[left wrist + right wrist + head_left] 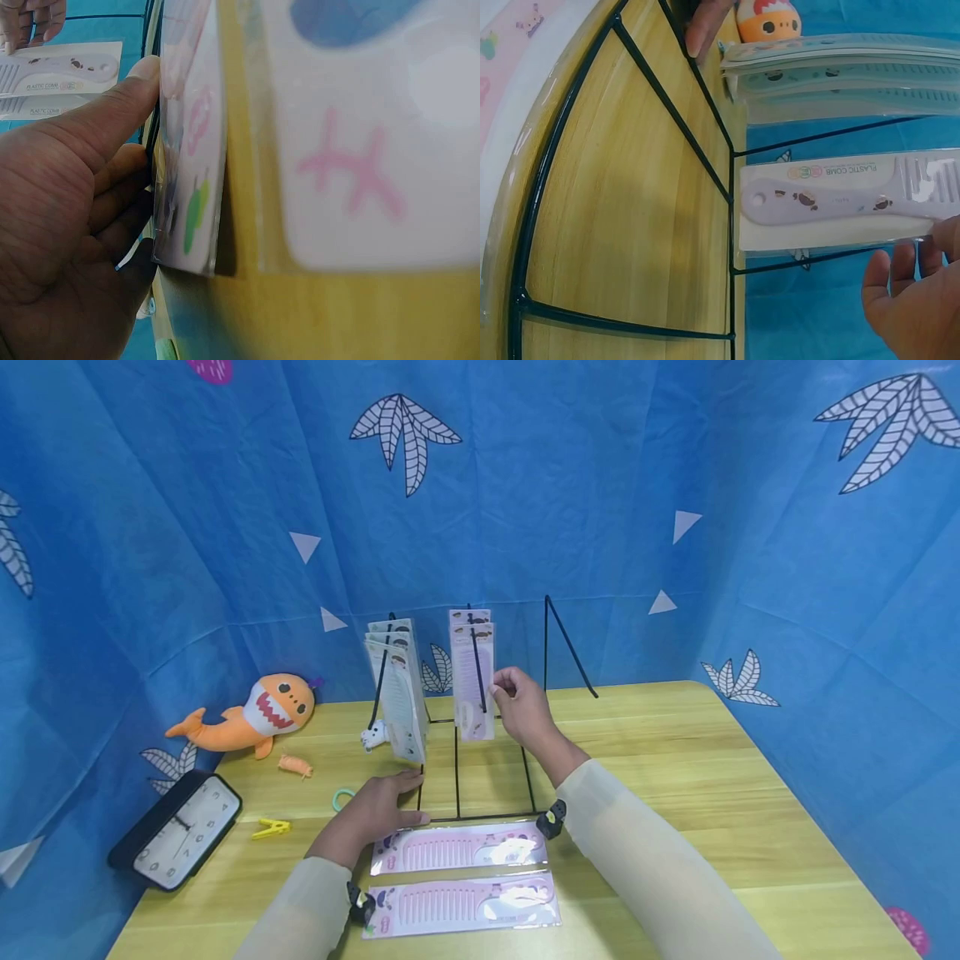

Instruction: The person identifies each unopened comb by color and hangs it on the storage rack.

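My right hand [523, 706] pinches the right edge of a purple comb pack [472, 693], which hangs with another pack on the middle hook of a black wire rack [489, 816]. In the right wrist view, the right hand's fingertips [877, 277] are by the pack's edge. My left hand [375, 810] rests at the rack's front left corner, its thumb on the front bar and its fingers along the side bar. Two pink comb packs [461, 847] [463, 906] lie flat in front of the rack. Several green comb packs [401, 693] hang on the left hook.
At the rack's right is a bare hook [573, 647]. To the left lie an orange shark plush [262, 714], a black clock [183, 831], a yellow clip [272, 828], a small orange item [296, 766] and a green ring [341, 799]. A small white figure [373, 736] is by the green packs.
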Action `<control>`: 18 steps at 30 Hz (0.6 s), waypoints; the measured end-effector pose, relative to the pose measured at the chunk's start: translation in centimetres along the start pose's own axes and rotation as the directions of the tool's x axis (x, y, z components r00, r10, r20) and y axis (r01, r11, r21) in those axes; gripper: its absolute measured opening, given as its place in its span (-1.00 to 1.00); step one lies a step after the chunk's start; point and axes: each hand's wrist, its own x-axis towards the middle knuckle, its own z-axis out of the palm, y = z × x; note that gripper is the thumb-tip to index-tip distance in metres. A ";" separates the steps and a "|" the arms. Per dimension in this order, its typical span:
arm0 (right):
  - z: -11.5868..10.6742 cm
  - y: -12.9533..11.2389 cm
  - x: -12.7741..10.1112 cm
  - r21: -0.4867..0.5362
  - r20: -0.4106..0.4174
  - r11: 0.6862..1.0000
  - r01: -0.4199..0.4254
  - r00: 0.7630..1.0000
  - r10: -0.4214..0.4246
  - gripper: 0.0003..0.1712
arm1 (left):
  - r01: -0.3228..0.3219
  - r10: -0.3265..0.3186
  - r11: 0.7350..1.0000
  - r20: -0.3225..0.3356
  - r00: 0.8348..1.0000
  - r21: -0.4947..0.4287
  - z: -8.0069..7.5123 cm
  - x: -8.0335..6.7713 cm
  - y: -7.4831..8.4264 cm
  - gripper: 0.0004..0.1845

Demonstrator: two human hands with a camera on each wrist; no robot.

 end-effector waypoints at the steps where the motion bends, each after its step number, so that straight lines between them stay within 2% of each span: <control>1: 0.0 0.0 0.0 0.000 0.000 1.000 0.001 1.000 -0.001 -0.81 | 0.000 0.000 1.000 -0.001 1.000 0.001 0.0 0.0 0.0 -0.21; 18: -0.4 0.0 -0.6 0.020 0.023 1.000 -0.005 1.000 0.004 -0.80 | 0.003 -0.003 1.000 0.003 1.000 -0.005 -0.1 0.0 0.1 -0.21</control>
